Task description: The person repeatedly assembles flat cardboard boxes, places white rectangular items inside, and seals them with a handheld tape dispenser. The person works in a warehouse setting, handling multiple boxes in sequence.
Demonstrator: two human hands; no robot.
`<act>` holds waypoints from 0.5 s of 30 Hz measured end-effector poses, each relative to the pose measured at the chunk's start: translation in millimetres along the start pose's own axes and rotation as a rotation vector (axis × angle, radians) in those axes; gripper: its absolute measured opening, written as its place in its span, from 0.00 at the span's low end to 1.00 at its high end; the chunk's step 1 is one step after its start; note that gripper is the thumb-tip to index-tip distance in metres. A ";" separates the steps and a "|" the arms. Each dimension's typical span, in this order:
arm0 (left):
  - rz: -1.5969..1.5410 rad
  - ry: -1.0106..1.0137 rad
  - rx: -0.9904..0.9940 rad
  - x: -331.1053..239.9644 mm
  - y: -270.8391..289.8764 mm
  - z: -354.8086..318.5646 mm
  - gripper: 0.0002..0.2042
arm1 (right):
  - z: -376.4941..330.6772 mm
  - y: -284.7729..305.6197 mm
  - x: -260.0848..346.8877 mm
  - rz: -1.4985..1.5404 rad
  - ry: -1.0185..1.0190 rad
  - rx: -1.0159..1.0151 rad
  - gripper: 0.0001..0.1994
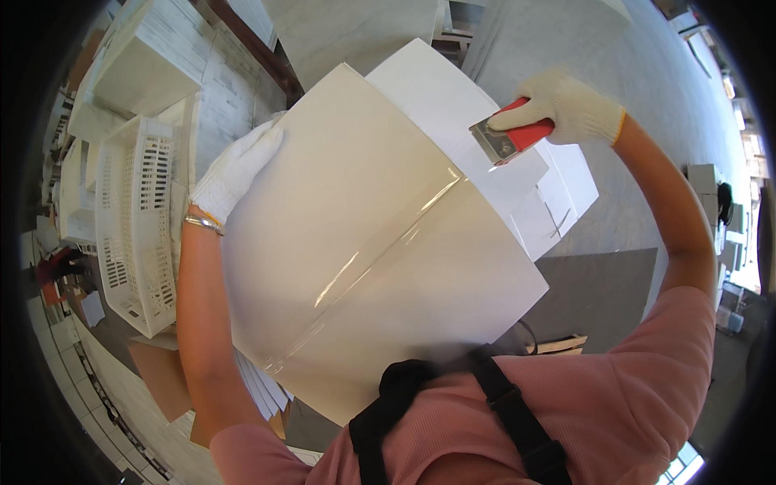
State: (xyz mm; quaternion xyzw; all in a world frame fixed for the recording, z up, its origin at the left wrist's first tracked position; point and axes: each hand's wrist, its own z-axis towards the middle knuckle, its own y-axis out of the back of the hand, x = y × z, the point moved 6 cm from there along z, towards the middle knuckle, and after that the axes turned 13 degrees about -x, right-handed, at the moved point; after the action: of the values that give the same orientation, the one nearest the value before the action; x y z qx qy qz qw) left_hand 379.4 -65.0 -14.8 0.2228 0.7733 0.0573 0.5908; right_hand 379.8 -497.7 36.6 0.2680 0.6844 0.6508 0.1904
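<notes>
A large white carton [356, 194] lies tilted in front of me, close to my chest. Along its middle runs a glossy strip of clear tape [404, 236]. My left hand [238, 168], in a white knit glove, rests flat against the carton's left side, fingers stretched out. In my right hand [566, 109], also gloved, is a tape dispenser [511, 133] with a red body and a metal front plate. It is beyond the carton's right edge, over more white cardboard [440, 89]; whether this belongs to the same carton I cannot tell.
On the left stands a white slatted plastic crate [139, 234] beside white boxes [149, 61]. Brown and white cardboard sheets [162, 376] lie below it. A dark grey panel [602, 291] and wooden slats [558, 345] are at right, near my body. Grey floor [647, 186] extends beyond.
</notes>
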 end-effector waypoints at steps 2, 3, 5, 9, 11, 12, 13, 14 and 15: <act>-0.080 -0.005 0.013 -5.0 -3.4 -3.8 0.29 | 4.2 -28.2 -2.7 0.103 -0.036 0.016 0.35; -0.079 -0.019 -0.004 -2.0 -4.0 -2.8 0.28 | 4.2 -37.8 0.7 0.193 -0.063 -0.017 0.36; 0.061 -0.065 -0.074 -4.2 0.0 -3.4 0.28 | 5.6 -54.7 1.6 0.257 -0.128 0.036 0.35; 0.653 -0.452 -0.322 -28.9 8.5 -0.7 0.30 | 23.8 -54.0 9.4 0.263 -0.137 0.120 0.36; 0.891 -0.654 -0.360 -64.2 -25.5 -10.7 0.31 | 22.0 -51.1 15.6 0.164 -0.110 0.107 0.37; 1.009 -0.758 -0.385 -81.7 -47.9 -19.0 0.31 | 20.6 -49.6 18.9 0.110 -0.094 0.099 0.38; 0.935 -0.822 -0.310 -97.5 -75.0 -27.7 0.30 | 18.1 -46.8 20.5 0.053 -0.086 0.082 0.38; 0.861 -0.874 -0.238 -111.6 -101.3 -38.3 0.30 | 17.5 -42.9 23.3 -0.004 -0.069 0.068 0.39; 0.764 -0.938 -0.153 -123.0 -126.7 -44.1 0.27 | 19.0 -39.7 26.3 -0.063 -0.049 0.059 0.39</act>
State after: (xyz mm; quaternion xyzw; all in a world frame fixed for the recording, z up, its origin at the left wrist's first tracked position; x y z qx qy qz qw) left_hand 327.8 -221.3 62.9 0.4429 0.2896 0.2164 0.8205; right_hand 366.0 -466.9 -2.0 0.2677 0.7064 0.6173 0.2196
